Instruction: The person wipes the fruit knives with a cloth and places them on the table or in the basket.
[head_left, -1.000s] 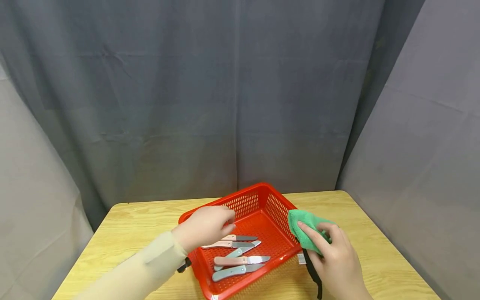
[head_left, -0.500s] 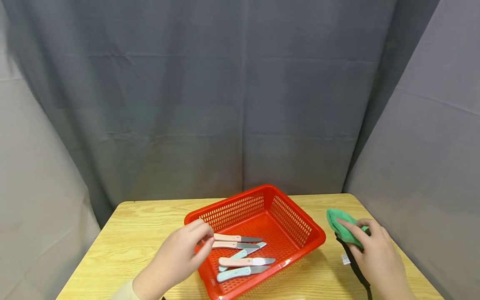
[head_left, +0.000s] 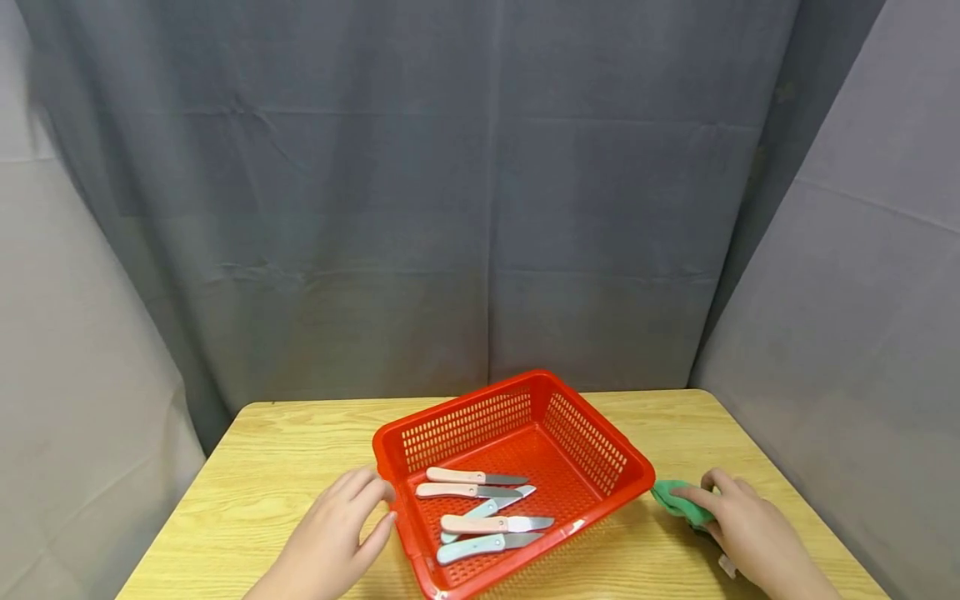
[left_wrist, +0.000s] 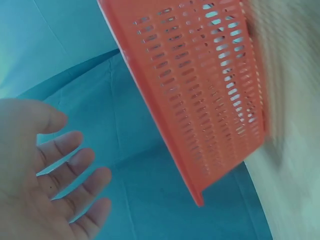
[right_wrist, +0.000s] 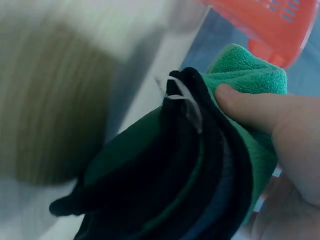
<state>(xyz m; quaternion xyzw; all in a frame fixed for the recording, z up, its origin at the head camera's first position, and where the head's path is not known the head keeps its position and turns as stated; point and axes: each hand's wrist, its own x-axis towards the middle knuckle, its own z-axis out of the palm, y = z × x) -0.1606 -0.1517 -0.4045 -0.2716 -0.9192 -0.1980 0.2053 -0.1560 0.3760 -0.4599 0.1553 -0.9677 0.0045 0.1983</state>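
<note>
My right hand grips a folded green cloth low over the table, right of the basket. In the right wrist view the thumb presses on the green terry cloth, whose folds show black trim and a pale tag. My left hand is beside the left side of the red plastic basket, fingers loosely bent. Per the left wrist view, that hand holds nothing and stays apart from the basket wall. Several small knives with pink handles and light-blue handles lie inside the basket.
The basket sits at an angle on a light wooden table. A grey curtain hangs behind the table, with pale cloth on the right and more pale cloth on the left.
My right hand has carried the cloth from the basket's right rim rightward and down to the table. My left hand has drawn back left from over the basket. The knives stay put.
</note>
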